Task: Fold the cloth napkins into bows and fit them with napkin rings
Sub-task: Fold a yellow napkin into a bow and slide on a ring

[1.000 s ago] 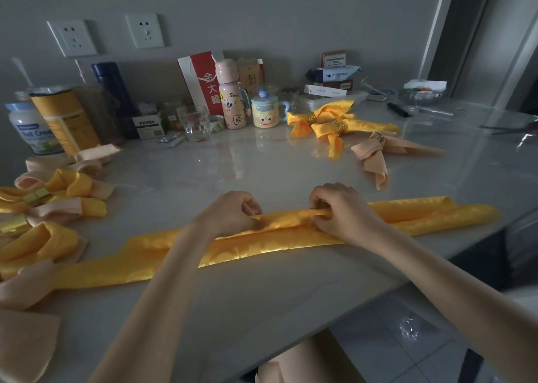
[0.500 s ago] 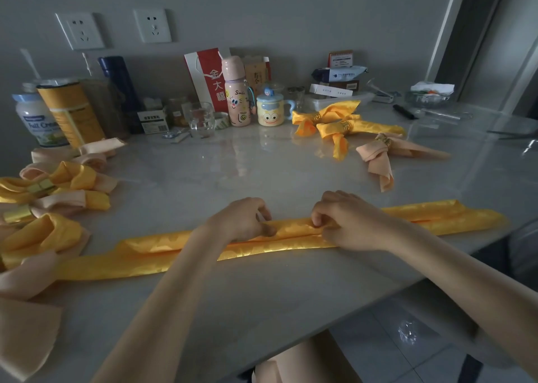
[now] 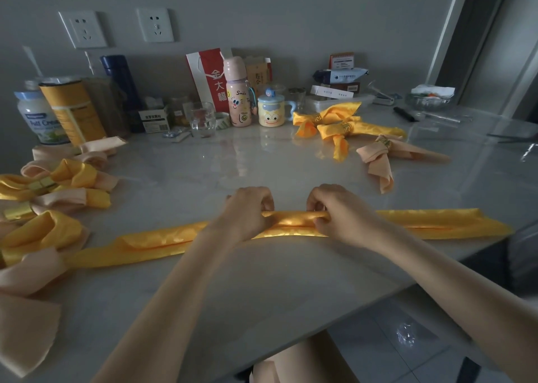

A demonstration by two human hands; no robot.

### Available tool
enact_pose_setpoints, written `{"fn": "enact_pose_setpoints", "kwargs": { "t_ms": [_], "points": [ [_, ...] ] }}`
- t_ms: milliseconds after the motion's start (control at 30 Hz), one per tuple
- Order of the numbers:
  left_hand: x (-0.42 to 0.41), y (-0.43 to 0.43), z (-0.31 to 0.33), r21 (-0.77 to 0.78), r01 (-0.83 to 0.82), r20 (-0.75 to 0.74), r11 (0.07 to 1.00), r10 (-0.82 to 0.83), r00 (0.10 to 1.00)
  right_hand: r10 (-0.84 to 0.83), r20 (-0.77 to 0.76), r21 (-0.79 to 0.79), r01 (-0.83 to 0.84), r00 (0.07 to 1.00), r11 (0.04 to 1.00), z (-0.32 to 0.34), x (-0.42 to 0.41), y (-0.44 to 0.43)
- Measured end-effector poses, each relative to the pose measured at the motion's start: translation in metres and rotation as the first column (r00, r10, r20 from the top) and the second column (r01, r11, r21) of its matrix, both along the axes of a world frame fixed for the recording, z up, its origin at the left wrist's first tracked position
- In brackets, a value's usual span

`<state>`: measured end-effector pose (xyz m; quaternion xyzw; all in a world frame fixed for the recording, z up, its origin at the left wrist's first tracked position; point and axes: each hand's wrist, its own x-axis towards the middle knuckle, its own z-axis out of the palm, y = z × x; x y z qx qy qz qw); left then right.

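Yellow satin napkin [image 3: 291, 225], folded into a long band, pinched mid-length by left hand [image 3: 247, 213] and right hand [image 3: 340, 213].

Pale glossy table [image 3: 262, 283] with a folded yellow napkin [image 3: 151, 244] stretched across it.
The yellow napkin lies as a long flat band, its raised middle fold pinched by the left hand [image 3: 247, 213] and the right hand [image 3: 340, 216]. Left of the grip sits a heap of yellow and peach bows [image 3: 67, 178], some with gold rings [image 3: 17, 212]. Beyond the grip to its right lie two yellow ringed bows [image 3: 334, 126] and a peach bow [image 3: 378, 155]. Straight beyond the grip, near the wall, stand a glass [image 3: 202, 119], a pink bottle [image 3: 237, 91] and a smiling mug [image 3: 271, 111].
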<state>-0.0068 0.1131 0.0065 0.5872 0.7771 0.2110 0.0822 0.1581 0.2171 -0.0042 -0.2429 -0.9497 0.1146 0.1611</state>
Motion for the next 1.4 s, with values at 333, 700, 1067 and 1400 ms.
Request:
{"fn": "enact_pose_setpoints", "kwargs": {
  "t_ms": [333,700,1067,1400],
  "points": [
    [0.02,0.005,-0.004,-0.24,-0.08,-0.066,0.968,0.066,0.996,0.129,0.243,0.153,-0.169,0.961,0.974,0.005,0.015,-0.021],
    [0.034,0.009,-0.017,-0.148,-0.053,-0.156,0.988,0.03,0.987,-0.114,0.197,0.036,0.109,0.974,0.993,-0.022,-0.019,-0.015],
    [0.031,0.012,-0.016,-0.177,-0.069,-0.077,0.982,0.056,0.995,-0.318,0.365,-0.009,0.345,0.875,0.938,-0.027,0.034,0.003],
    [0.031,0.008,-0.017,-0.158,-0.065,-0.079,0.985,0.053,0.995,-0.418,0.451,-0.092,0.507,0.788,0.857,-0.016,0.113,0.041]
  ]
}}
